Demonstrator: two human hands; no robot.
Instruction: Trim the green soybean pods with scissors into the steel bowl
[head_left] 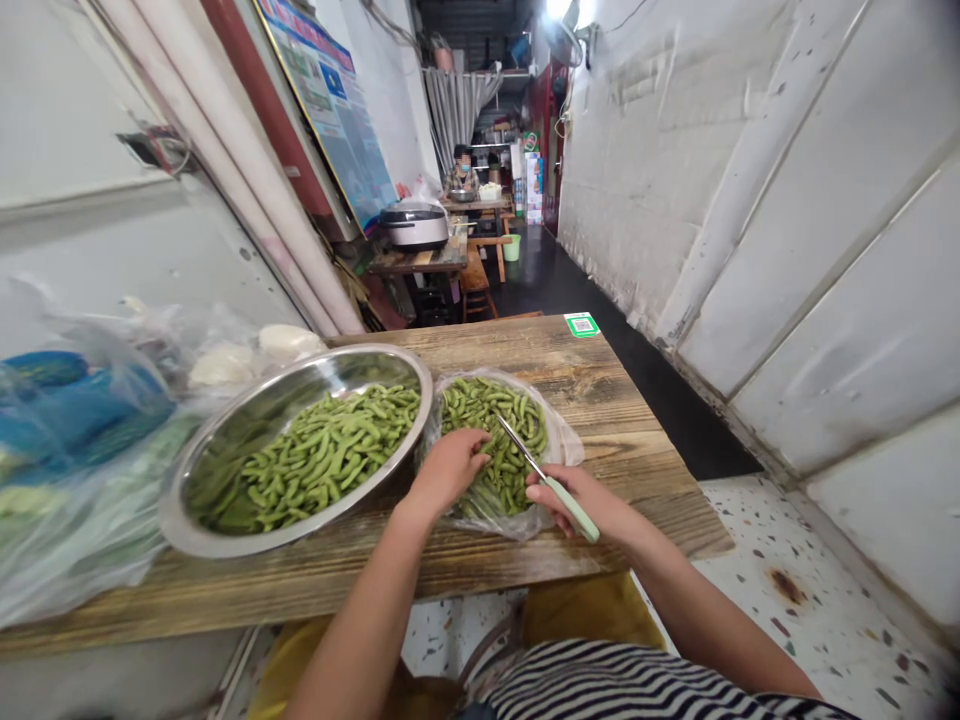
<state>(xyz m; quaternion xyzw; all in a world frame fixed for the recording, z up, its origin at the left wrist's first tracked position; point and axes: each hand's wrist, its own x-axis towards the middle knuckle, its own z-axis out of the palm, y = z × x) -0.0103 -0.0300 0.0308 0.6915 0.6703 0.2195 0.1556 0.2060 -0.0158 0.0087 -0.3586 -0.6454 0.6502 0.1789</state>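
Note:
Pale green-handled scissors [559, 490] are in my right hand [574, 495], their metal blades pointing up and left over a heap of green soybean pods [499, 405]. That heap lies in a clear plastic bag [566, 445] spread on the wooden table. My left hand [454, 465] rests at the near left side of the heap, fingers curled towards the thumb; whatever is between them is too small to make out. Left of the bag stands a large steel basin [184, 535], partly filled with more soybean pods [330, 450].
Plastic bags [82, 420] with blue and pale contents crowd the left of the wooden table [630, 400]. A QR-code card [581, 325] sits at its far right corner. Beyond are a rice cooker [415, 225] on another table and a seated person [463, 175].

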